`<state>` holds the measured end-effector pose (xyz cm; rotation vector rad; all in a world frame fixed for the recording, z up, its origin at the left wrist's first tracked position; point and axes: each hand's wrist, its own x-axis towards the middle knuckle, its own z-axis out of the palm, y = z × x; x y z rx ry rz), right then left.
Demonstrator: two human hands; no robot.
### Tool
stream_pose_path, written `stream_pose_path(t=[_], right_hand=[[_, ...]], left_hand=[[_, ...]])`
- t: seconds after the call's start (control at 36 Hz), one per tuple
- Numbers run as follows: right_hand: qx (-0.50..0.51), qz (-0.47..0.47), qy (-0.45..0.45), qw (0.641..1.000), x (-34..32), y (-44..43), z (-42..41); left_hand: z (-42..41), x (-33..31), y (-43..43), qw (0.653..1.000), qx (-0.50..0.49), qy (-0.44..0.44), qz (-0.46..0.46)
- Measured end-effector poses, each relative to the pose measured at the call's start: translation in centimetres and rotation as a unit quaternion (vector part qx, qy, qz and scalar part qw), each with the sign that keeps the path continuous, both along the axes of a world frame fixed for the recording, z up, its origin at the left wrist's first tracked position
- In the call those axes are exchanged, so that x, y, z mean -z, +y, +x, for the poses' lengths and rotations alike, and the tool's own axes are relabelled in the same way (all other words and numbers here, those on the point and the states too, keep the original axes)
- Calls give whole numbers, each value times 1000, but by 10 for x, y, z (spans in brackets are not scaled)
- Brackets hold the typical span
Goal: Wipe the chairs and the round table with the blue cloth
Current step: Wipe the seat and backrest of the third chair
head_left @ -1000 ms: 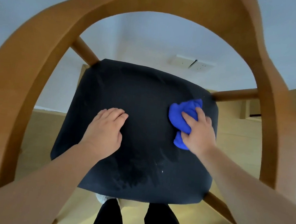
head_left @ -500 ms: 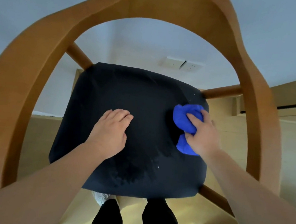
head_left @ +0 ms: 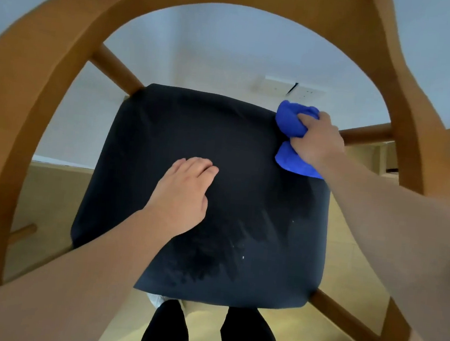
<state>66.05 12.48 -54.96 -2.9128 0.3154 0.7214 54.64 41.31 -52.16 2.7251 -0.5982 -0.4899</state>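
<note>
right hand point(head_left: 317, 142), fingers clutching blue cloth point(head_left: 290, 120), far-right corner of seat point(head_left: 195, 128), left hand point(head_left: 182, 196) flat mid-seat, fingers together

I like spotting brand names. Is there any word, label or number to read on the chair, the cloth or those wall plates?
None: no text shows on the chair, its seat or the cloth.
The wall plates are too blurred to show any marking.

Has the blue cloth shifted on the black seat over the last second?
Yes. Gripped by the right hand, the blue cloth has slid along the right side of the black seat to its far right corner, away from the person.
</note>
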Motion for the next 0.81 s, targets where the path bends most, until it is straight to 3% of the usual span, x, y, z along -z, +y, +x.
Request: stream_pose_path(t=[0.14,0.42,0.61,0.81], right_hand=[[31,0,-42,999,3,-17,-60],[205,46,-37,977,1,-20,-163],[206,44,-50,976,0,-13,-164],[143,27,-55,988,1,5,-188]], left_hand=[[2,-4,-1,1000,8,5,7],[-17,-12,2,998,60,24,10],[-39,-13,13,997,78,27,6],[-65,-16,32,999,36,22,1]])
